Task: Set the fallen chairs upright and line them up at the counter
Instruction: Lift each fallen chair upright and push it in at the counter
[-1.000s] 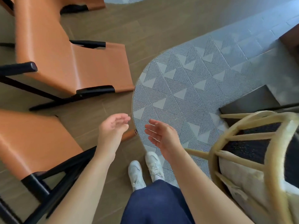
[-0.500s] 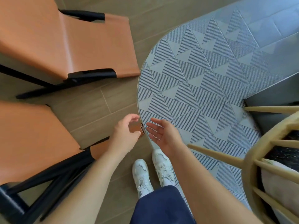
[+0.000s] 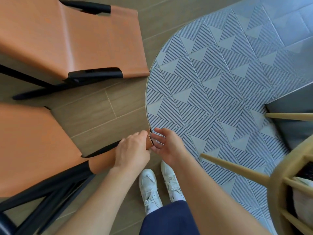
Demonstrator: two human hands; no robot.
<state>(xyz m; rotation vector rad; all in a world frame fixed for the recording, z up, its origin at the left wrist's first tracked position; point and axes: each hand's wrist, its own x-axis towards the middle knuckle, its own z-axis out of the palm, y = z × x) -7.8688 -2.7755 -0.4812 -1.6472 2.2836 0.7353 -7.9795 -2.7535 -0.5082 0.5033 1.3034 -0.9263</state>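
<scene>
Two orange leather chairs with black frames lie tipped over on the wooden floor. The near chair point(image 3: 33, 146) fills the lower left, and its top corner reaches the middle of the view. My left hand point(image 3: 132, 153) grips that corner from above. My right hand point(image 3: 166, 146) is beside it with straight fingers touching the corner's edge. The far chair point(image 3: 71, 41) lies at the upper left with its black armrests showing.
A round grey rug point(image 3: 220, 85) with a striped triangle pattern covers the floor to the right. A light wooden spindle chair point(image 3: 277, 180) lies at the lower right, legs pointing over the rug. A dark grey block point(image 3: 291, 109) sits at the right edge. My white shoes point(image 3: 157, 185) stand below my hands.
Both hands have moved down and forward to the near chair's corner. My left hand has closed on it, and my right hand now touches it. The view has tilted closer to the floor.
</scene>
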